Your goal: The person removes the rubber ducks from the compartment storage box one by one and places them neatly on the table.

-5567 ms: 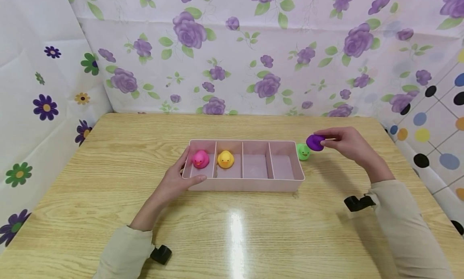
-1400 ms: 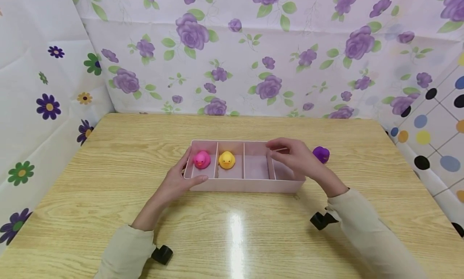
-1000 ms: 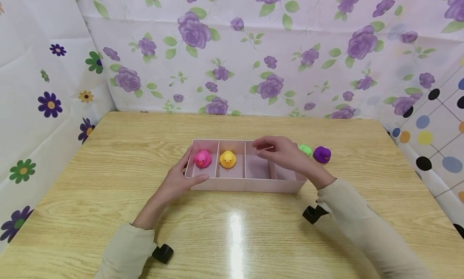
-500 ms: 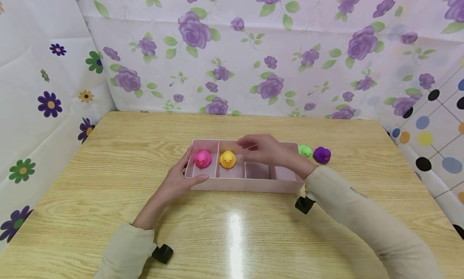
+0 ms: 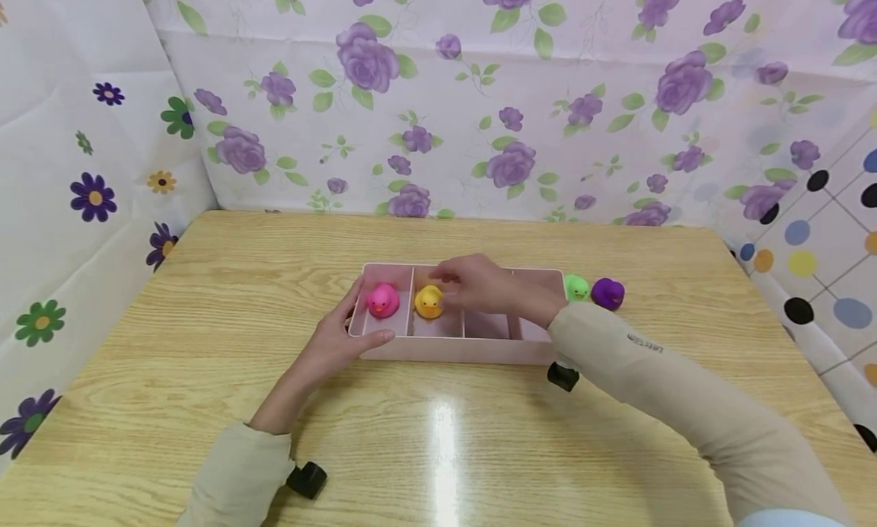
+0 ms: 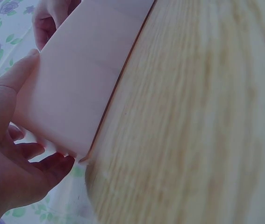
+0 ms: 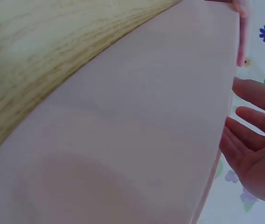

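A pale pink divided box (image 5: pixel 452 350) stands on the table. My left hand (image 5: pixel 337 335) grips its left end, thumb on the front wall and fingers curled round the side, as the left wrist view shows too. In the leftmost compartment sits a pink rubber duck (image 5: pixel 383 301). The second compartment bears a yellow rubber duck (image 5: pixel 428 302). My right hand (image 5: pixel 483 283) reaches over the box, its parted fingertips just at the yellow duck's right side. Whether they touch it I cannot tell. The forearm and hand partly cover the two right compartments, where no duck shows.
Right of the box, a green rubber duck (image 5: pixel 577 288) stands close to its end wall. Beside that is a purple rubber duck (image 5: pixel 607 293). The wooden table (image 5: pixel 384 451) meets a flowered cloth backdrop (image 5: pixel 425 93) behind.
The purple duck, held by my right hand in the oldest frame, now stands on the table. My right hand has moved left over the box to the yellow duck. The left hand stays put.
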Demonstrator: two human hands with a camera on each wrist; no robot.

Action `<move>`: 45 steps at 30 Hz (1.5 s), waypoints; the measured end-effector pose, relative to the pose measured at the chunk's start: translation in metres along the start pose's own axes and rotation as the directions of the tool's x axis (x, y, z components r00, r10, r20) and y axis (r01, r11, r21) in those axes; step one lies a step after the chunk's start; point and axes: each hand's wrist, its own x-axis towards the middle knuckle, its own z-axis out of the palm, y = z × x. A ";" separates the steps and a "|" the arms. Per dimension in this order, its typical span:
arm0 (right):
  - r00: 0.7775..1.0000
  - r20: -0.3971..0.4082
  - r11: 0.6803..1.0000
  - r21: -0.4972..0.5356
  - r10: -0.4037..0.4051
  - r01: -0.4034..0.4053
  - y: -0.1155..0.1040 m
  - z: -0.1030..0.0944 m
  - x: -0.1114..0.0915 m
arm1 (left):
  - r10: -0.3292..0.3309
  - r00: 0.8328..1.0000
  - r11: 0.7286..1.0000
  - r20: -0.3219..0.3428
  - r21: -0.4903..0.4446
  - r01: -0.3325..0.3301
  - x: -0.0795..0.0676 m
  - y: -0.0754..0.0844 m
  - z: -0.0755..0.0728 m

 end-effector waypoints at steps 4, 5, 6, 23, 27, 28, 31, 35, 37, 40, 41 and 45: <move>0.999 0.048 1.000 -0.007 0.006 -0.005 -0.004 0.003 0.009 | 0.015 1.000 1.000 -0.004 -0.005 -0.015 0.000 0.000 -0.001; 0.998 0.059 1.000 -0.011 0.003 -0.003 -0.005 0.004 0.011 | 0.020 1.000 1.000 -0.003 -0.009 -0.020 0.000 -0.001 -0.001; 0.998 0.069 1.000 -0.021 -0.004 0.006 -0.005 0.005 0.013 | 0.026 1.000 1.000 -0.002 -0.012 -0.026 0.000 -0.001 -0.001; 0.998 0.069 0.987 -0.159 -0.006 0.017 -0.013 0.022 0.029 | 0.003 1.000 1.000 0.001 -0.013 -0.003 -0.001 -0.001 -0.001; 0.999 0.049 0.987 -0.157 -0.014 0.022 -0.011 0.025 0.029 | -0.004 1.000 1.000 0.003 -0.010 0.004 -0.001 0.000 -0.001; 0.999 0.043 0.987 -0.156 -0.018 0.024 -0.011 0.025 0.029 | -0.006 1.000 1.000 0.003 -0.007 0.006 -0.001 0.000 -0.001; 0.999 0.022 0.988 -0.149 -0.037 0.040 -0.009 0.027 0.029 | -0.006 1.000 1.000 0.004 -0.010 0.006 -0.001 -0.001 -0.001; 0.998 0.001 0.988 -0.141 -0.056 0.055 -0.009 0.028 0.028 | 0.003 1.000 1.000 0.005 -0.014 -0.003 -0.001 -0.001 -0.001; 0.998 -0.006 0.989 -0.139 -0.057 0.056 -0.009 0.029 0.028 | 0.006 1.000 1.000 0.005 -0.013 -0.006 -0.001 -0.001 0.000; 0.999 -0.012 0.990 -0.129 -0.050 0.048 -0.008 0.029 0.027 | 0.007 1.000 1.000 0.004 -0.007 -0.007 -0.002 -0.001 0.000; 0.999 -0.014 0.992 -0.123 -0.045 0.043 -0.008 0.028 0.027 | 0.006 1.000 1.000 0.003 -0.007 -0.006 -0.002 -0.001 0.000; 0.999 -0.014 0.995 -0.098 -0.033 0.031 -0.008 0.028 0.025 | 0.005 1.000 1.000 0.003 -0.021 -0.005 -0.002 -0.001 0.000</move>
